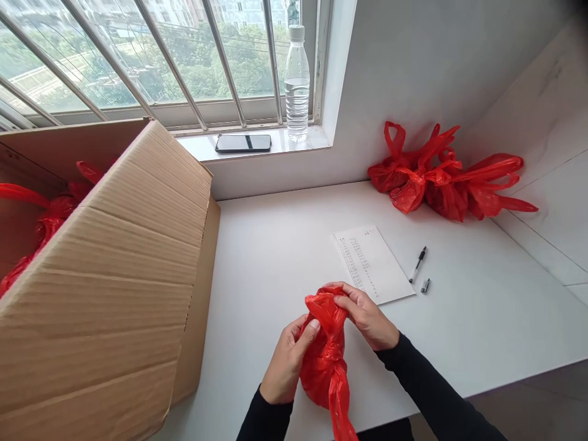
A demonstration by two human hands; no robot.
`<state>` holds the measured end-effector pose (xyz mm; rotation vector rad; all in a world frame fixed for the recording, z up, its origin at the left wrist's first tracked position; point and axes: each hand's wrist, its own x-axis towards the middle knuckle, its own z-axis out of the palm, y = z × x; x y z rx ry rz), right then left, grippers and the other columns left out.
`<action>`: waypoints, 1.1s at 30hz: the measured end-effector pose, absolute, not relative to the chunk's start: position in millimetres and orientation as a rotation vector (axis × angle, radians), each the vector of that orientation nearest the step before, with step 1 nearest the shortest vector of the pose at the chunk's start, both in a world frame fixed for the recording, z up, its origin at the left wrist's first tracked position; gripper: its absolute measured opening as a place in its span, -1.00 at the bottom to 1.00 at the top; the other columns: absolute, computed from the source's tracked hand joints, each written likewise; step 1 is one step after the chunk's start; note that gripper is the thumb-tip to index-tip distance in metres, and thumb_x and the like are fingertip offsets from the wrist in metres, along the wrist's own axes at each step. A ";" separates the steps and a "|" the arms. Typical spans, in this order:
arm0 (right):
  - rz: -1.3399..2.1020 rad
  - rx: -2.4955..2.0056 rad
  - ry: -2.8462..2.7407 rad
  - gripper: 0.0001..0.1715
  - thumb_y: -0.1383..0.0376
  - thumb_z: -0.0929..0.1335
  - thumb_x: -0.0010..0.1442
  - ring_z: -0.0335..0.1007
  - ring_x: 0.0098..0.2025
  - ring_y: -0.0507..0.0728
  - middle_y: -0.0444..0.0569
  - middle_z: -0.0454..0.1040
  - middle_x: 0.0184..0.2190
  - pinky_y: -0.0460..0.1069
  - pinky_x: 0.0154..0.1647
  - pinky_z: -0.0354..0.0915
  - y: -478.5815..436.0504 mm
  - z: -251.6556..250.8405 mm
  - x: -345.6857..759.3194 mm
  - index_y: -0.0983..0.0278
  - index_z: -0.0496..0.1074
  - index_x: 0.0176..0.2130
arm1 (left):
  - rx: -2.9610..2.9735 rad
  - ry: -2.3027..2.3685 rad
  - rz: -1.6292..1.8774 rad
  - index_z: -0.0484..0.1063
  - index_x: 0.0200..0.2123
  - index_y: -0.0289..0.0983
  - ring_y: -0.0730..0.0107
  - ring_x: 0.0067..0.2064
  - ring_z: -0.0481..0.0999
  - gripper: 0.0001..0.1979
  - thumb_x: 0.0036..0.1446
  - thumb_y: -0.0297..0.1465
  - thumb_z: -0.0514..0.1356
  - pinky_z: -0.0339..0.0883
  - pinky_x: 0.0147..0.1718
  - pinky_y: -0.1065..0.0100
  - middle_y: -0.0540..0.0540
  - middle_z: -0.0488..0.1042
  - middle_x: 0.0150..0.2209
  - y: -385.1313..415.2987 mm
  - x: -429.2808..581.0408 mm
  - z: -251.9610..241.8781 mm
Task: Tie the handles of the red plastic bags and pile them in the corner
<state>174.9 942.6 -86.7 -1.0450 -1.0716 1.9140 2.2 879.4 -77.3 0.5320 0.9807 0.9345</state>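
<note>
Between my two hands is a knotted red plastic bag (321, 361) at the near side of the white table. My left hand (288, 358) grips its left side, thumb on top. My right hand (365, 315) pinches the gathered plastic at the bag's upper end. One twisted handle hangs down toward the table's front edge. What the bag contains is hidden. Just beyond my right hand lies a sheet of paper (374, 263) with rows of small writing. To its right are an uncapped black pen (418, 264) and its cap (425, 285).
A large cardboard box (114, 269) with red bags inside stands at the left. Several tied red bags (441, 177) sit against the wall at the back right. A phone (243, 143) and a water bottle (297, 92) rest on the sill of the barred window.
</note>
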 end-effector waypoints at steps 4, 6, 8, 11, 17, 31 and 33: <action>2.003 -0.981 -1.109 -0.48 -0.06 0.31 0.33 0.40 0.12 0.22 0.03 0.47 0.11 0.19 0.20 0.26 938.2 -87.9 175.4 0.10 0.36 0.16 | 0.424 0.958 0.992 0.53 0.01 -0.30 0.15 -0.27 0.58 -0.57 0.20 -0.14 0.28 0.38 -0.26 0.24 -0.19 0.63 -0.23 879.8 1.2 -80.2; 1.994 -0.976 -1.156 -0.42 0.00 0.42 0.25 0.42 0.10 0.22 0.04 0.49 0.08 0.19 0.20 0.27 936.5 -93.1 174.7 0.12 0.34 0.17 | 0.361 0.955 1.012 0.51 0.03 -0.31 0.13 -0.25 0.59 -0.55 0.20 -0.14 0.28 0.39 -0.27 0.23 -0.21 0.63 -0.21 878.8 1.7 -82.7; 1.987 -0.988 -1.144 -0.43 0.07 0.49 0.18 0.46 0.02 0.21 0.03 0.54 -0.01 0.17 0.15 0.31 935.3 -98.6 173.4 0.17 0.38 0.11 | 0.302 0.958 1.033 0.54 -0.03 -0.33 0.13 -0.25 0.59 -0.58 0.20 -0.13 0.27 0.40 -0.25 0.22 -0.21 0.62 -0.22 877.0 2.9 -84.8; 1.989 -1.008 -1.040 -0.55 0.09 0.49 0.19 0.50 -0.06 0.20 0.02 0.58 -0.11 0.12 0.05 0.36 934.4 -102.0 171.2 0.22 0.43 0.01 | 0.247 0.990 1.076 0.57 -0.15 -0.34 0.14 -0.24 0.58 -0.63 0.20 -0.13 0.27 0.39 -0.20 0.21 -0.21 0.63 -0.22 873.9 4.3 -85.9; 2.082 -0.942 -0.976 -0.44 0.12 0.51 0.17 0.52 -0.11 0.16 -0.03 0.58 -0.14 0.08 0.00 0.36 931.0 -96.0 167.1 0.16 0.36 0.09 | 0.377 0.996 1.073 0.52 -0.10 -0.28 0.06 -0.11 0.59 -0.64 0.10 -0.21 0.39 0.38 -0.09 0.19 -0.19 0.63 -0.19 870.9 2.6 -87.3; 2.049 -1.033 -1.139 -0.64 0.05 0.46 0.23 0.40 -0.31 0.03 -0.08 0.52 -0.30 -0.06 -0.27 0.29 926.5 -106.2 173.8 0.28 0.49 -0.16 | 0.108 0.979 1.162 0.53 -0.11 -0.30 0.06 -0.06 0.57 -0.65 0.21 -0.15 0.25 0.41 -0.12 0.22 -0.21 0.60 -0.06 874.4 -6.3 -93.3; 2.018 -1.046 -1.050 -0.64 0.03 0.42 0.28 0.42 -0.33 0.02 -0.10 0.53 -0.33 -0.06 -0.26 0.31 927.0 -105.9 172.0 0.28 0.47 -0.16 | 0.082 0.938 1.152 0.52 -0.10 -0.26 0.07 -0.06 0.58 -0.71 0.14 -0.26 0.31 0.42 -0.17 0.25 -0.17 0.61 -0.07 872.7 -5.8 -93.5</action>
